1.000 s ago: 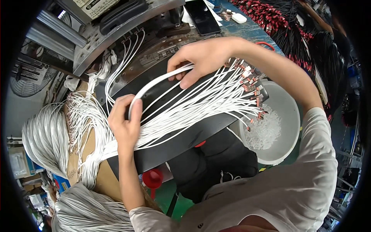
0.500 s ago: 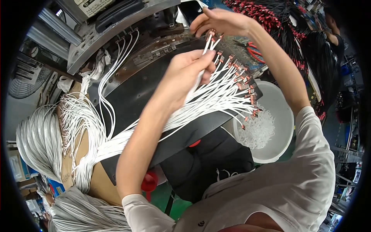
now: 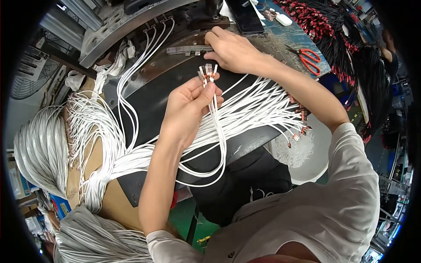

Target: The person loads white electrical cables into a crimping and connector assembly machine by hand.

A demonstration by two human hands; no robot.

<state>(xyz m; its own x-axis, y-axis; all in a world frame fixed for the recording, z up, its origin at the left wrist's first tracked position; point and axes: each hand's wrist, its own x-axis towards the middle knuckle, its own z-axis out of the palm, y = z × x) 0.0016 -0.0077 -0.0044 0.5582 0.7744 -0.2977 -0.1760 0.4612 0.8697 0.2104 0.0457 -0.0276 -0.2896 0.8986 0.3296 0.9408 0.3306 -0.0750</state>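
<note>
2 light sleeves point(image 3: 164, 245) show nearest, beside dark cloth point(image 3: 250, 175) over the lap. At the lower left sits a thick bundle of grey cables point(image 3: 96, 239), with brown cardboard point(image 3: 118, 210) just beyond it. A black board point(image 3: 239, 149) lies past the lap, and a fan of white cables point(image 3: 254, 109) runs across it, its plug ends spread toward the right edge. Just beside that edge stands a pale bucket point(image 3: 315, 173) with clear plastic bits point(image 3: 298, 153) inside. Above the board, the left hand point(image 3: 188, 105) grasps a few white cables between thumb and fingers, just below their metal plugs point(image 3: 209, 70); the plugs point up and away from the body, while the held cables hang in a loop over the board's near edge. A little farther off, the right hand point(image 3: 232, 50) pinches the right end of a narrow metal strip point(image 3: 188, 50). To its right, a tool with red handles point(image 3: 303, 53) rests on the worn blue tabletop point(image 3: 289, 33). Beyond are a dark phone point(image 3: 245, 16), a metal machine point(image 3: 127, 35) and, at the far right, black cables with red ends point(image 3: 307, 19).
</note>
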